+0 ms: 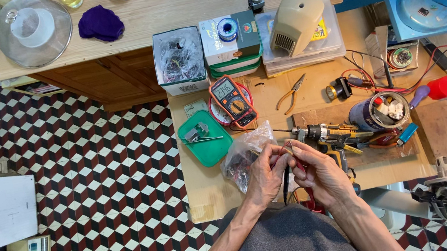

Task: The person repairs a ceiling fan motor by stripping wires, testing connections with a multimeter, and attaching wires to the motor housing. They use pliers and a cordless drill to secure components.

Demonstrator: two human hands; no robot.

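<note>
Both hands meet low at the front of the workbench (pixel 209 187). The left hand (pixel 267 173) is curled shut, pinching thin wires (pixel 286 148) at the tips. The right hand (pixel 319 171) is closed too, gripping a red-handled tool (pixel 302 168) that pokes down btwn the palms; the tool's tip is hidden, so can't tell what kind it is. A black lead (pixel 286 184) hangs just below.

To do this bit well, I think: keep wires pinched close to the end, hands steady & near each other, small squeezes only.

Just beside the left hand lies a clear plastic bag (pixel 243 155). Near the right hand sits a drill (pixel 320 133). Further up: green tray (pixel 206 140), orange meter (pixel 231 101), pliers (pixel 291 94), w/ parts boxes (pixel 180 60) at the back.
</note>
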